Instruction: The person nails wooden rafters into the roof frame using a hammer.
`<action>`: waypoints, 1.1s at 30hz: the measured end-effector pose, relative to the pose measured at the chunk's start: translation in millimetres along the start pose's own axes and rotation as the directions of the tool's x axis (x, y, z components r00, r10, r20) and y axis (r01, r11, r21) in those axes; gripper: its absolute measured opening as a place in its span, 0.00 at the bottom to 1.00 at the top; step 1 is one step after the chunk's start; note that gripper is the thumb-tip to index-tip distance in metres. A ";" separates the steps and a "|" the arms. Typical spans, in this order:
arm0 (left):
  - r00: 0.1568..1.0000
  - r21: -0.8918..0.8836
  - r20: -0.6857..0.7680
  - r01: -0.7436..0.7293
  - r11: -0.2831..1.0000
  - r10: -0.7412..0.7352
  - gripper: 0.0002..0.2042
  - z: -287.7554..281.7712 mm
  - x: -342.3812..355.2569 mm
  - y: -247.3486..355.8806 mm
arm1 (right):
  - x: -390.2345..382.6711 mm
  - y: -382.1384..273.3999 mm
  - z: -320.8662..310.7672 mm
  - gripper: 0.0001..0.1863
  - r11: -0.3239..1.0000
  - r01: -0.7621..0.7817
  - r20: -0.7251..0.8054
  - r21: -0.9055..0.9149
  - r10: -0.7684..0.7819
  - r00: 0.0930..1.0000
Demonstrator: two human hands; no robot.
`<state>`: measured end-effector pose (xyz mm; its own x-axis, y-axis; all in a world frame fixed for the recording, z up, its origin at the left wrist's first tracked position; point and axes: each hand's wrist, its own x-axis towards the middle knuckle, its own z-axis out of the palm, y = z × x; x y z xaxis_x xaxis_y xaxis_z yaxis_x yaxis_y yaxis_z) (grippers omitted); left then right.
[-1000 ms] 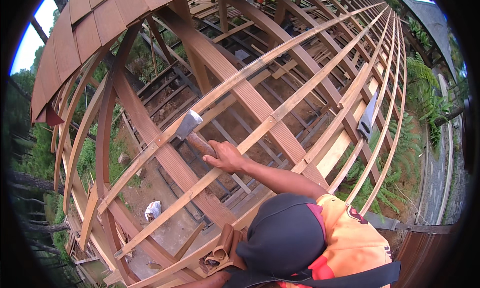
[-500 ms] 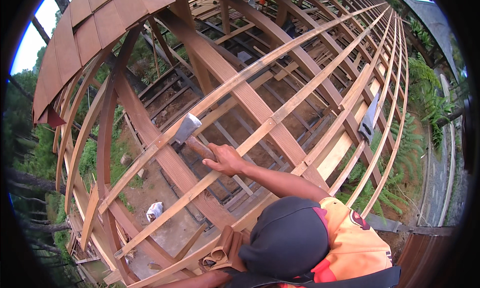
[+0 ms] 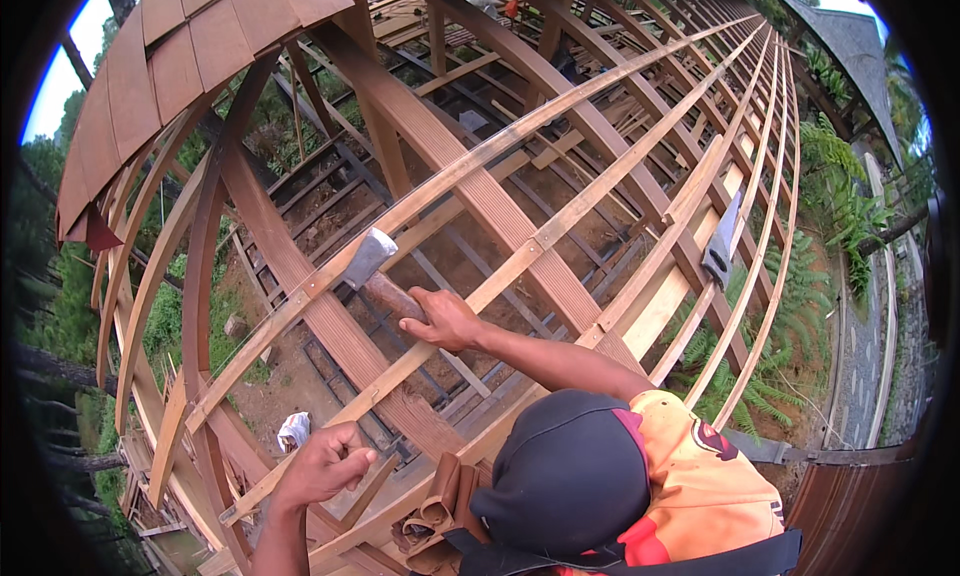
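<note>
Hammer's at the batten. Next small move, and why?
Probably a short lift of the hammer and a tap down onto the batten where it crosses the rafter. The right hand grips the handle, the head sits at that crossing, and the left hand braces on the lower batten. No nail is discernible.

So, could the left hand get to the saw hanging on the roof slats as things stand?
Probably not. The left hand grips a slat at the lower left, while the saw hangs far to the right, beyond the right hand holding the hammer.
</note>
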<state>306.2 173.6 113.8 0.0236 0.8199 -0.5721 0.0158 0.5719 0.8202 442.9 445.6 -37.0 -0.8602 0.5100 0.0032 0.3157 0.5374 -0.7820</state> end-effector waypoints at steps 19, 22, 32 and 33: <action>0.801 -0.283 -0.585 -0.349 0.894 0.127 0.08 5.3 116.9 -79.2 | 2.6 4.4 6.1 0.26 0.998 0.065 -0.045 -0.004 -0.065 0.997; 0.733 -0.199 -0.658 -0.390 0.899 0.172 0.06 11.0 130.0 -86.3 | 2.0 4.4 5.3 0.27 0.999 0.049 -0.036 -0.008 -0.049 0.998; 0.611 0.002 -0.730 -0.447 0.895 0.307 0.07 20.3 129.9 -99.3 | 1.4 -1.5 3.1 0.27 0.999 0.036 -0.009 0.014 -0.036 0.999; 0.621 0.020 -0.716 -0.438 0.899 0.319 0.07 20.1 128.7 -96.9 | 1.7 -1.6 3.1 0.27 0.999 0.038 -0.017 0.007 -0.038 0.999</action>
<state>327.8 223.1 -39.3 -0.6963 0.7116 -0.0939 0.0243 0.1541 0.9878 439.7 443.6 -37.7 -0.8645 0.5006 0.0440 0.2794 0.5516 -0.7859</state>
